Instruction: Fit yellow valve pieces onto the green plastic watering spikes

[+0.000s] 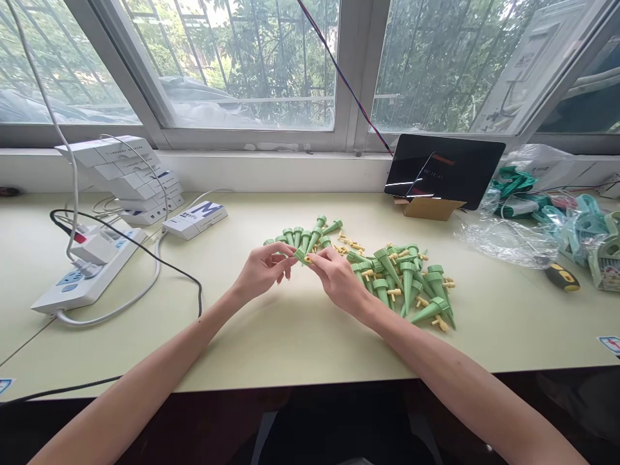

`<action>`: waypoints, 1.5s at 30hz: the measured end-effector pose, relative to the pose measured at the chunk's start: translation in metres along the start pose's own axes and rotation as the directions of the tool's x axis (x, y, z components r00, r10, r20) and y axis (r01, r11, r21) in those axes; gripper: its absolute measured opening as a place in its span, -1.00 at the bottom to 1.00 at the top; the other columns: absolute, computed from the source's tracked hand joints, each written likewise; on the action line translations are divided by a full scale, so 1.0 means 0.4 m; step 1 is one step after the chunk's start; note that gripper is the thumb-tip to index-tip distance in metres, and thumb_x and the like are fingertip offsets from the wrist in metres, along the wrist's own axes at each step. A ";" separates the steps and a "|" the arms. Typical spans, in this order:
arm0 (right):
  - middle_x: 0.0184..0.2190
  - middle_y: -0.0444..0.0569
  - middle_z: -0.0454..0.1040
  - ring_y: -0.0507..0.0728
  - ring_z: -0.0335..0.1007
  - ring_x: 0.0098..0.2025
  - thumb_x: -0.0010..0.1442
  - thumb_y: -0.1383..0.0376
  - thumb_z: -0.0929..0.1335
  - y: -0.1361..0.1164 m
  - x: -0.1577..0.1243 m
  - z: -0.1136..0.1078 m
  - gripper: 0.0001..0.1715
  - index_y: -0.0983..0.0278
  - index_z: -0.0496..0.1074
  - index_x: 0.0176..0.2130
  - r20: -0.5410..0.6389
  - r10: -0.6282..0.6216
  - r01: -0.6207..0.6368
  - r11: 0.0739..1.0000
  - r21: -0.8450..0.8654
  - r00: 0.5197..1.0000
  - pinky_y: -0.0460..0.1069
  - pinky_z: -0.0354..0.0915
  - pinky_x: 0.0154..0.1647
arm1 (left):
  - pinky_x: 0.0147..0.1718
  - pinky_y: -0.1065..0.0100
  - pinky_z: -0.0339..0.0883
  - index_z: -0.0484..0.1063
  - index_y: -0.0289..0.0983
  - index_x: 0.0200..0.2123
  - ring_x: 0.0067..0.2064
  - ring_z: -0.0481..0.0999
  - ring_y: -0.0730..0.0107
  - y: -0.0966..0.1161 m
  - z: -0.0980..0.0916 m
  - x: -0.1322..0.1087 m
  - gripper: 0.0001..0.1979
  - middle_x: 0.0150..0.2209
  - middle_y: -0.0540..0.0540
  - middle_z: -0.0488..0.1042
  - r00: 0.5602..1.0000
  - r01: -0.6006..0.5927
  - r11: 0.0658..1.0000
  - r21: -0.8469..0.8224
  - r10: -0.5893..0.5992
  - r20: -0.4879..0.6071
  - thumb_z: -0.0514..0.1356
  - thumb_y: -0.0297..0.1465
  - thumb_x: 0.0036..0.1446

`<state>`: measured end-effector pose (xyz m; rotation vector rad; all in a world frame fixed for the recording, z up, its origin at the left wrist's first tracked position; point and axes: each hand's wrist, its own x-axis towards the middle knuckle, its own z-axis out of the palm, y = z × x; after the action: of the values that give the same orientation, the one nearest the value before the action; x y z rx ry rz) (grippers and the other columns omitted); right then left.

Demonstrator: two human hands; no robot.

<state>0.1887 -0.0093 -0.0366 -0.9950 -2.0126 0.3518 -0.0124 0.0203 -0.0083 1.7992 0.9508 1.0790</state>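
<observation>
A: What is held by the left hand [264, 271]?

B: A green spike [300, 255], partly hidden, is grasped between thumb and fingertips. It is held over the middle of the surface [271, 342], well in from both the near and far edges.

A: And by the right hand [341, 281]?

B: A small yellow fitting [308, 259] is pinched by the fingers, right up against the green spike. Whether it is seated inside cannot be told.

A: Where are the others laid?

B: A heap of green spikes [407, 274] is spread beside the right hand, toward the right edge, with yellow pieces mixed in. A smaller cluster of spikes [305, 236] is set beyond the hands, toward the far edge, with loose yellow pieces [353, 247] scattered just beside it.

A: And farther out?

B: White boxes [140, 181] are stacked near the far left corner, with a power strip [68, 287] placed nearer the left edge. Near the far edge, right of the middle, a dark tablet [443, 169] is propped on brown cardboard [431, 208].
</observation>
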 end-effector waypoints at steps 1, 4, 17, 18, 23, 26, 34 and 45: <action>-0.23 0.05 0.36 0.11 0.36 -0.24 0.43 0.27 0.19 -0.001 0.000 0.000 -0.67 0.29 0.45 0.02 -0.001 0.004 -0.004 1.000 0.003 1.000 0.02 0.36 -0.19 | -0.69 0.42 0.33 0.47 -0.29 -0.36 -0.54 0.47 0.52 0.000 0.000 0.000 -0.77 -0.17 -0.15 0.50 1.000 -0.001 1.000 -0.005 0.001 0.000 0.31 -0.23 0.15; -0.23 0.05 0.36 0.11 0.36 -0.23 0.43 0.25 0.19 -0.005 0.002 -0.002 -0.67 0.28 0.47 -0.01 -0.004 0.011 -0.011 1.000 0.012 1.000 0.02 0.36 -0.19 | -0.69 0.43 0.33 0.46 -0.29 -0.34 -0.53 0.48 0.51 0.002 0.001 0.000 -0.76 -0.19 -0.14 0.49 1.000 0.001 1.000 -0.021 -0.001 -0.001 0.32 -0.22 0.13; -0.30 -0.01 0.37 0.08 0.30 -0.33 0.38 0.28 0.27 -0.020 0.003 -0.004 -0.77 0.25 0.53 -0.16 -0.013 0.028 -0.027 0.997 0.066 1.000 0.00 0.37 -0.24 | -0.67 0.43 0.37 0.35 -0.24 -0.21 -0.50 0.53 0.41 0.022 0.018 -0.008 -0.70 -0.41 -0.01 0.43 0.999 0.048 0.996 -0.078 -0.046 0.023 0.30 -0.16 0.16; -0.30 0.00 0.38 0.08 0.31 -0.33 0.37 0.29 0.28 -0.023 0.003 -0.005 -0.77 0.26 0.53 -0.16 -0.016 0.036 -0.035 0.997 0.070 0.999 0.00 0.38 -0.24 | -0.67 0.43 0.37 0.35 -0.24 -0.21 -0.50 0.52 0.42 0.024 0.017 -0.007 -0.69 -0.41 0.00 0.42 0.999 0.051 0.995 -0.089 -0.050 0.021 0.30 -0.16 0.16; -0.30 0.01 0.41 0.09 0.37 -0.28 0.39 0.30 0.25 -0.033 0.005 -0.012 -0.68 0.28 0.51 0.01 -0.065 0.059 -0.052 0.994 0.101 0.996 0.01 0.38 -0.19 | -0.66 0.42 0.33 0.36 -0.22 -0.20 -0.51 0.48 0.43 0.032 0.005 -0.005 -0.72 -0.46 0.02 0.40 0.998 0.065 0.983 -0.170 -0.067 -0.007 0.29 -0.17 0.17; -0.29 0.00 0.42 0.07 0.39 -0.32 0.41 0.30 0.20 -0.034 0.006 -0.018 -0.63 0.26 0.49 0.06 -0.117 0.063 -0.047 0.990 0.130 0.991 0.00 0.39 -0.21 | -0.65 0.42 0.31 0.36 -0.23 -0.22 -0.53 0.45 0.45 0.031 0.000 -0.003 -0.73 -0.48 0.03 0.38 0.995 0.079 0.982 -0.174 -0.089 -0.049 0.28 -0.17 0.18; -0.33 0.00 0.45 0.07 0.38 -0.38 0.42 0.27 0.21 -0.035 0.010 -0.027 -0.67 0.26 0.51 -0.02 -0.205 0.086 -0.052 0.985 0.166 0.975 -0.01 0.37 -0.30 | -0.59 0.39 0.26 0.37 -0.22 -0.24 -0.59 0.38 0.46 0.027 0.007 -0.009 -0.74 -0.56 0.07 0.38 0.992 0.121 0.991 -0.062 -0.123 -0.024 0.28 -0.17 0.17; -0.32 0.00 0.48 0.10 0.42 -0.35 0.39 0.29 0.22 -0.028 0.006 -0.019 -0.71 0.27 0.46 -0.01 -0.180 0.095 -0.066 0.985 0.161 0.979 0.02 0.39 -0.22 | -0.59 0.37 0.24 0.40 -0.23 -0.25 -0.60 0.37 0.45 0.025 0.007 -0.010 -0.73 -0.60 0.06 0.37 0.995 0.099 0.995 -0.016 -0.100 -0.025 0.28 -0.15 0.17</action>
<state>0.1879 -0.0155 -0.0243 -0.9772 -1.7518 0.4343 -0.0091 0.0121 -0.0014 1.7109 1.0339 1.0461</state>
